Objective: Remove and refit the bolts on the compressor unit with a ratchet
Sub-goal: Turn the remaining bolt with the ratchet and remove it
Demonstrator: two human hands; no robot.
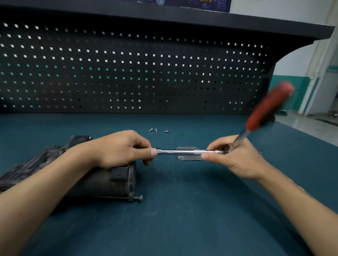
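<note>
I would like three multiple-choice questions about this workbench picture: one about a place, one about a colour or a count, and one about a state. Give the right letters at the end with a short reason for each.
1. Where do the small loose silver bolts lie?
A. On the teal bench mat, beyond the hands
B. On top of the dark metal compressor unit
C. On the black pegboard

2. What colour is the blurred ratchet handle?
A. Yellow
B. Red
C. Green

3. How is the shiny steel extension bar held?
A. Lying free on the mat
B. By one hand only
C. By both hands, one at each end

Answers:
1 A, three bolts rest on the mat behind the hands.
2 B, the grip is clearly red.
3 C, the left hand pinches one end and the right hand the other.
</note>
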